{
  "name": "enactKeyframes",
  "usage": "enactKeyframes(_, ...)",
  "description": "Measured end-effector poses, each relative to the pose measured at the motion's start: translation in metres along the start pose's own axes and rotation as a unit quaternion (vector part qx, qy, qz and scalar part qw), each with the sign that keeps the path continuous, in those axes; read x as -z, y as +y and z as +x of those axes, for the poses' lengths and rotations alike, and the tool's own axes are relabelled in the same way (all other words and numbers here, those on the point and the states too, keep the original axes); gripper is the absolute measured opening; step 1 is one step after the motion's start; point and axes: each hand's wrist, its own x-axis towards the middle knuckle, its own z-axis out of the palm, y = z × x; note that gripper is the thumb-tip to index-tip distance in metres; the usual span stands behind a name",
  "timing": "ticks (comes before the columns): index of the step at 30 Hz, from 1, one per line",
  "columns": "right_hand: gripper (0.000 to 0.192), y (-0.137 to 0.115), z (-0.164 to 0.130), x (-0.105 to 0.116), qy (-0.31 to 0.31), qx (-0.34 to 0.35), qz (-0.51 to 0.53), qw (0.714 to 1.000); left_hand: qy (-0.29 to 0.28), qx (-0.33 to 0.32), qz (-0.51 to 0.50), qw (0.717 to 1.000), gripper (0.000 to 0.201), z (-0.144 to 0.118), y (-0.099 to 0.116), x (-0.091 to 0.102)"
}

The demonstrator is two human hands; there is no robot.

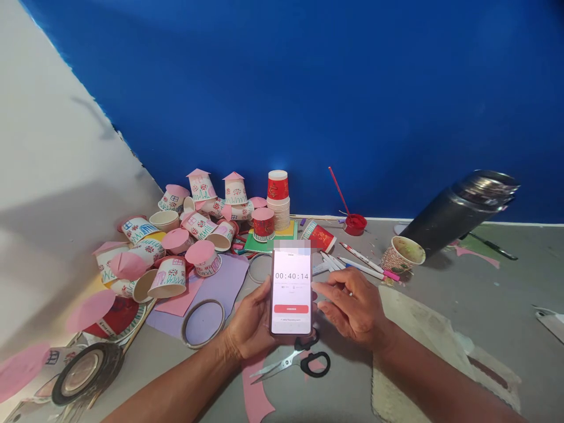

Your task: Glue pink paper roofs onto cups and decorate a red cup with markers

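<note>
Left hand: the left hand (249, 329) is closed around a smartphone (291, 291), gripping its left edge and back and holding it upright toward the camera; the thumb lies along the edge.
Right hand: the right hand (352, 305) hovers at 3 o'clock of the phone, fingers loosely spread and holding nothing, its fingertips (318, 288) just beside the right edge of the screen.
Phone: it sits low in the centre of the view, above the floor, and its screen shows a timer reading 00:40:14 over a red button.
Beneath the phone: black-handled scissors (299, 359) lie at 6 o'clock, blades pointing to 8 o'clock, over a pink paper scrap (255, 393).
Cup pile: decorated paper cups (176, 247) with pink cone roofs crowd from 9 to 11 o'clock of the phone; a stack of plain cups (278, 205) topped by a red one stands at 12 o'clock.
Other things: marker pens (359, 264) at 1 o'clock, a red paint pot with brush (355, 223) behind them, and tape rolls (203, 322) at 8 o'clock.
Risk, slip: one hand alone carries the phone by its edge; I judge a firm tap could tip it down onto the scissors.
Risk, mis-tap: the red button is close below the digits, so a stray fingertip could trigger it.
Risk, sleeve sweep: a wide move of the left forearm could knock the nearest cups.
</note>
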Motion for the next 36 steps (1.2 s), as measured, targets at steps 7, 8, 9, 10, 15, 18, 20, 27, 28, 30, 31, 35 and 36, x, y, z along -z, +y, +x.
enactKeyframes(7,0.024,0.006,0.001,-0.003,0.009,-0.184,0.126,0.975,-0.006,0.009,-0.001,1.000,0.065,0.001,0.000,-0.005)
enactKeyframes(8,0.025,0.007,0.002,-0.003,0.002,-0.232,0.158,0.960,-0.008,0.011,-0.003,1.000,0.065,0.001,0.000,-0.005)
enactKeyframes(9,0.029,0.009,0.004,-0.003,-0.009,-0.287,0.193,0.938,-0.009,0.013,-0.004,1.000,0.066,0.001,0.000,-0.005)
enactKeyframes(10,0.035,0.010,0.007,-0.002,-0.021,-0.344,0.230,0.910,-0.010,0.015,-0.005,1.000,0.066,0.000,0.000,-0.005)
enactKeyframes(15,0.063,0.014,0.034,0.001,-0.063,-0.504,0.388,0.769,-0.003,0.016,-0.002,1.000,0.067,-0.001,-0.003,-0.003)
enactKeyframes(18,0.067,0.016,0.052,0.000,-0.090,-0.499,0.419,0.753,-0.003,0.019,0.011,1.000,0.068,-0.001,-0.005,-0.001)
enactKeyframes(20,0.068,0.018,0.059,-0.002,-0.106,-0.499,0.420,0.751,-0.011,0.020,0.015,1.000,0.068,-0.001,-0.005,-0.001)
enactKeyframes(27,0.071,0.029,0.067,-0.005,-0.155,-0.487,0.415,0.753,-0.019,0.030,0.024,0.999,0.071,-0.001,-0.003,-0.001)
enactKeyframes(28,0.071,0.029,0.068,-0.005,-0.157,-0.485,0.413,0.755,-0.021,0.030,0.024,0.999,0.071,-0.001,-0.002,0.000)
enactKeyframes(30,0.072,0.028,0.070,-0.005,-0.157,-0.482,0.407,0.760,-0.028,0.030,0.024,0.999,0.071,-0.001,-0.002,0.000)
enactKeyframes(31,0.073,0.027,0.071,-0.006,-0.155,-0.481,0.403,0.763,-0.031,0.032,0.025,0.999,0.071,-0.001,-0.002,0.000)
enactKeyframes(35,0.073,0.029,0.081,-0.006,-0.137,-0.467,0.376,0.788,-0.040,0.006,0.027,0.999,0.073,0.000,-0.003,0.000)
enactKeyframes(36,0.073,0.033,0.085,-0.004,-0.130,-0.461,0.364,0.799,-0.043,-0.009,0.033,0.998,0.073,0.000,-0.003,0.000)
